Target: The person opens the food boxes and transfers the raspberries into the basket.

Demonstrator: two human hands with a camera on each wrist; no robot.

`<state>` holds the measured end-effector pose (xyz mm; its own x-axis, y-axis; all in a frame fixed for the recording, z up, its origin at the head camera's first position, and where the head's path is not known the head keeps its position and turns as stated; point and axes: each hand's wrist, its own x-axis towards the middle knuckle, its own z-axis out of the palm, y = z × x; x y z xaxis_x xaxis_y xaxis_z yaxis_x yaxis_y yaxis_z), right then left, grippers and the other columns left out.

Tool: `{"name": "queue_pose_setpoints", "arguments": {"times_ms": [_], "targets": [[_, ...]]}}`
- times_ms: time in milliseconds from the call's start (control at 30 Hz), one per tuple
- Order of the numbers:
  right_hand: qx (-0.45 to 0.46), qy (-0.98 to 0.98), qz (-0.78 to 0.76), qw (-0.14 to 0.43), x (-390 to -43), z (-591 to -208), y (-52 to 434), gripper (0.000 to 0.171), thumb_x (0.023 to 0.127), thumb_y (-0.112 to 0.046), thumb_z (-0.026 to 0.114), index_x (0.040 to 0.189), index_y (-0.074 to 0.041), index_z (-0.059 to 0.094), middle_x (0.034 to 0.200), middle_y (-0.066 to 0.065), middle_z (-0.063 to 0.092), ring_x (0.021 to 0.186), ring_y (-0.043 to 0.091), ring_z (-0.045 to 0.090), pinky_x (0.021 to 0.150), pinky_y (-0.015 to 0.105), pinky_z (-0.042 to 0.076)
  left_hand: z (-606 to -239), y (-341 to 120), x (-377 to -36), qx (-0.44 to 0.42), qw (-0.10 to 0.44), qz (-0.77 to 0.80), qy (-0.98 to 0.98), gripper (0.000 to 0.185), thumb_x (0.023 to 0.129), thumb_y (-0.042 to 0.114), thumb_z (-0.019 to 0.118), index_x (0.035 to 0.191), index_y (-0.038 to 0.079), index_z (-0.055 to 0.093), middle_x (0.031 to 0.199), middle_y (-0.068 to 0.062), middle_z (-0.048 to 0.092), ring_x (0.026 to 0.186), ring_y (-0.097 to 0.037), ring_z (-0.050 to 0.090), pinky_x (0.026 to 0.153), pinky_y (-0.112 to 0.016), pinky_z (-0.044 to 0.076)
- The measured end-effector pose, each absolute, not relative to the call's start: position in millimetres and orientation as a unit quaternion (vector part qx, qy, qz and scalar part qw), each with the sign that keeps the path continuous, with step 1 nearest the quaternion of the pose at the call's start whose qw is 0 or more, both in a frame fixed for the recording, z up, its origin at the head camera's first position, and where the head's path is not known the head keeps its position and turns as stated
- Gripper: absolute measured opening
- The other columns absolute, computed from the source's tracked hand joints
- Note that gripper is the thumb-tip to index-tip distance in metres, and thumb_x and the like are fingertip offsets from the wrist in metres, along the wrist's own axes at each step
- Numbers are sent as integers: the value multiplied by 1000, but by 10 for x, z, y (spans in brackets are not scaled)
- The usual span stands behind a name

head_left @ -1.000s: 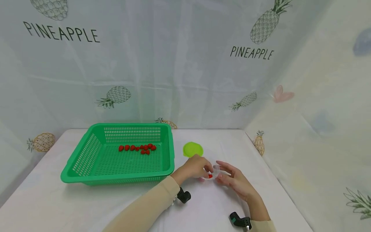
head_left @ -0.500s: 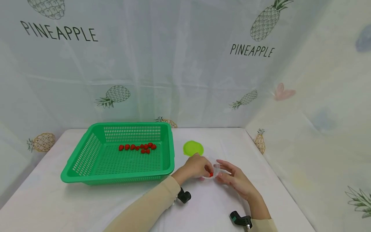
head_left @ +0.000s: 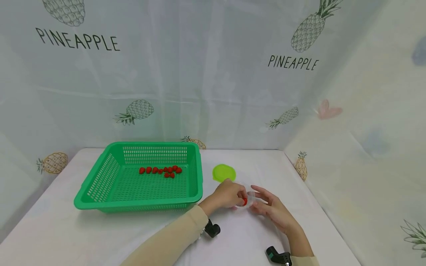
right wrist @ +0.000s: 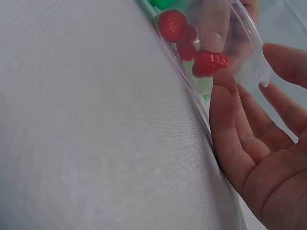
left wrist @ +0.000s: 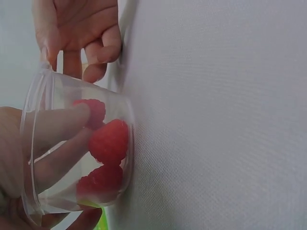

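My left hand (head_left: 229, 194) reaches down into a clear plastic cup (left wrist: 67, 91). Its fingertips pinch a red raspberry (right wrist: 211, 63) inside, near the cup's wall. More raspberries (left wrist: 109, 141) lie at the cup's bottom, seen through its side in both wrist views. On the cup's right side is my right hand (head_left: 273, 210), thumb and fingers spread loosely around it, and the fingers (right wrist: 223, 108) touch or nearly touch the wall and rim. A round lime-green lid (head_left: 224, 173) lies flat on the table just behind the cup.
To the left stands a large green slotted basket (head_left: 133, 205) with several red raspberries (head_left: 155, 170) grouped toward its back. The white-covered table (head_left: 233, 244) meets a pineapple-print curtain (head_left: 233, 92) at the back and right.
The left hand's fingers have shifted slightly within the cup, with the red raspberry at their tips. The right hand stays beside the cup. The head view has tilted a little.
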<state>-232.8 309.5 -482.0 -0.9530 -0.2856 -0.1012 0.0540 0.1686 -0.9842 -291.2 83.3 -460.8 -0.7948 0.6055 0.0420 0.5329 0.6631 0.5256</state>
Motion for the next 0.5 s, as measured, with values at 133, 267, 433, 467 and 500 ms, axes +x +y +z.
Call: {"name": "queue_pose_setpoints", "arguments": {"times_ms": [133,267,433,467,500], "targets": [[-77,756,-637,132,-2306,-4820,3095,68,105,-11,65,164,-3,33,154,31,42,117,22,69,96,33,60,-4614,820,-2914,325,71,278,901,9,95,20,81,98,28,78,90,19,71,95,-9,52,79,-25,44],[-66,758,-635,133,-2315,-4827,3096,67,105,-11,65,164,-6,35,155,29,43,114,23,70,96,33,60,-4582,785,-2932,334,73,292,893,10,96,17,79,99,26,77,96,14,75,92,-5,59,79,-23,47],[-71,761,-631,133,-2328,-4830,3101,67,105,-11,65,164,-6,35,156,30,42,115,25,70,95,33,60,-4534,749,-2950,329,62,302,893,10,96,14,76,97,24,76,91,14,75,86,-3,61,75,-22,47],[-73,762,-630,133,-2327,-4829,3103,67,105,-11,65,164,-5,34,156,31,42,116,26,69,95,33,60,-4518,747,-2944,326,57,301,894,10,96,14,76,97,24,76,90,14,74,85,-3,61,75,-22,47],[-73,761,-630,132,-2325,-4828,3103,67,105,-11,65,164,-5,34,155,31,43,116,26,69,95,33,60,-4498,748,-2936,322,51,300,896,10,95,14,77,97,23,76,88,15,74,85,-3,61,75,-22,46]]}}
